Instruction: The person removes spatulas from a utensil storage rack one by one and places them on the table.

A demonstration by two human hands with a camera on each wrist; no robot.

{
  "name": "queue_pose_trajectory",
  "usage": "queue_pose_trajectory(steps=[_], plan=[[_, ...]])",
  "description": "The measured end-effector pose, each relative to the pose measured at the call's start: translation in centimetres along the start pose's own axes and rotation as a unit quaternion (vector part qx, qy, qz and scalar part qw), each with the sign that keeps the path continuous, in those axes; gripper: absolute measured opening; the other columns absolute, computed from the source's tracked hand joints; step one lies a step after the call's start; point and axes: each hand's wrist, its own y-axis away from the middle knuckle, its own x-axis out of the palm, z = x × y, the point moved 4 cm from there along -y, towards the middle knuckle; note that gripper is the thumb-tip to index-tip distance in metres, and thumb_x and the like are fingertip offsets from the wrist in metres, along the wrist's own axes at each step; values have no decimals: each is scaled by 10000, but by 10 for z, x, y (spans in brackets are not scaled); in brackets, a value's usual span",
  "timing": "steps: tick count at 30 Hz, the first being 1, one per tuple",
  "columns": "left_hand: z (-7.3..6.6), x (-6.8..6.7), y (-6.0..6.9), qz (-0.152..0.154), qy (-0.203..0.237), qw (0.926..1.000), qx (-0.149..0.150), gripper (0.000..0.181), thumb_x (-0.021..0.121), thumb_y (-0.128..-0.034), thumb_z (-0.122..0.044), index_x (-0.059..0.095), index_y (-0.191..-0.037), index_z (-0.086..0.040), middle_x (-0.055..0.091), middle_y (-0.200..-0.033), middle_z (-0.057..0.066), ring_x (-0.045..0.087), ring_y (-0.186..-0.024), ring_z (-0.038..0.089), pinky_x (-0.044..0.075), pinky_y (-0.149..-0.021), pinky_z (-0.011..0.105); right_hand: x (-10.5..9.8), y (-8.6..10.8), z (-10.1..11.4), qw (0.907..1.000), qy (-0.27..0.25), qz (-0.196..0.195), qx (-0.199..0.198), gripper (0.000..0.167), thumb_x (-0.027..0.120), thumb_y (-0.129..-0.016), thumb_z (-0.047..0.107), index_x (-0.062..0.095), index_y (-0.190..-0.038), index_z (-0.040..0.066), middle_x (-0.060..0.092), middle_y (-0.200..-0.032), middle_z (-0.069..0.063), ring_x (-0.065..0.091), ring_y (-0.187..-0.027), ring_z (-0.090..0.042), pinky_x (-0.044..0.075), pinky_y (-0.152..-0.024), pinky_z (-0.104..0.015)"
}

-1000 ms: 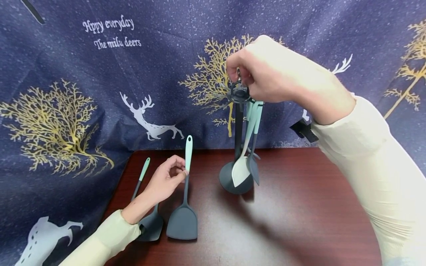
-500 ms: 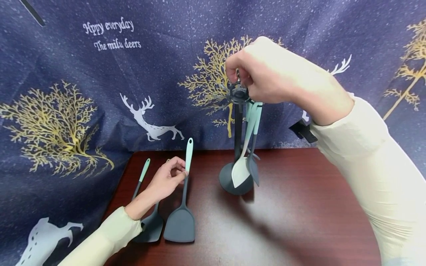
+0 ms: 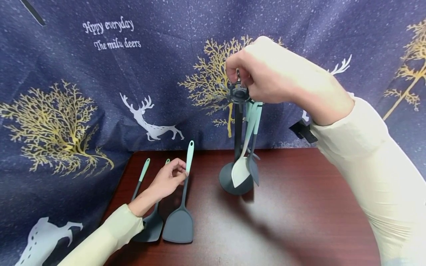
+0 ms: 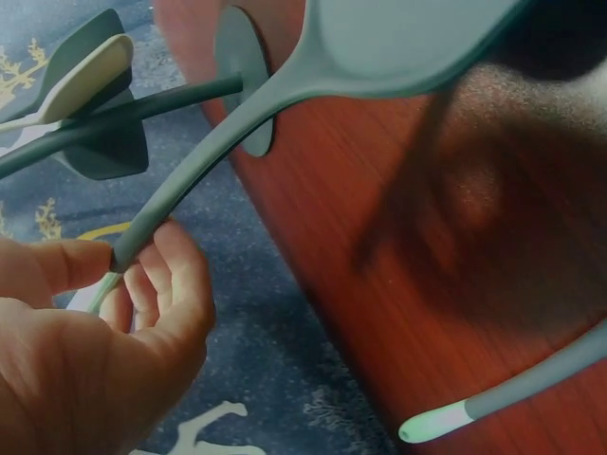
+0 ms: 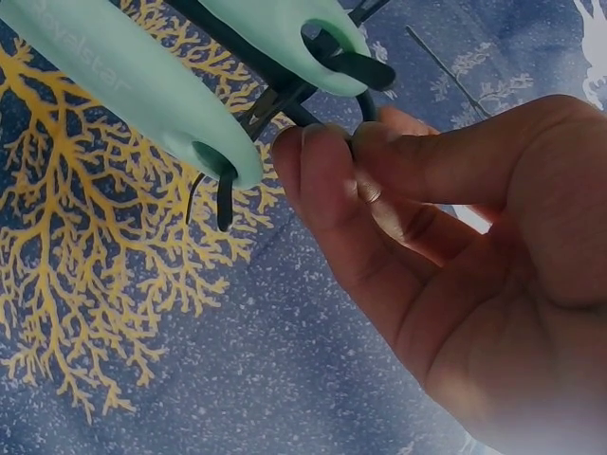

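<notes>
the left hand (image 3: 167, 181) pinches a dark grey, broad-bladed turner with a mint-green handle (image 3: 178, 225) where the handle meets the shaft, and the right hand (image 3: 263, 70) grips, between thumb and fingers, the top loop of a black upright utensil rack with a round base (image 3: 238, 129). to hold this well, i would make the pinch firm, since the wide blade probably weighs most and could twist the shaft, leave the handle's end hole free of fingers, and hold the rack steady from above without tipping it. the turner stands handle up, its blade below the left hand and seemingly off the dark red-brown wooden table (image 3: 299, 203); it is well apart from the right hand, to the left of the rack, where a pale, pointed spoon-like utensil (image 3: 240, 173) hangs. a slim mint-handled grey utensil (image 3: 144, 170) lies left of the left hand.
</notes>
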Motion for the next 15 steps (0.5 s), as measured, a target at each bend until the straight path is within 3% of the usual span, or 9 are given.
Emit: queue_pose_trajectory(steps=[6,15], plan=[[9,0,-4,-15,-19,9999,-129,119,636,-1028,-3,603,-1143,5,662,-1019,179,679,-885,232,637,-788,428,1,1,-1,10000,-14,-12,-51,435,405,-671,-156,667,-879,122,565,-670,-31,536,-698,-240,413,-672,-394],[24,3,-9,142,39,9991,-399,103,628,-1032,-12,609,-1132,-1,648,-1014,133,662,-871,204,622,-843,514,0,0,-1,10000,17,20,-61,467,399,-636,-169,668,-880,126,567,-661,-23,536,-699,-238,427,-685,-398]])
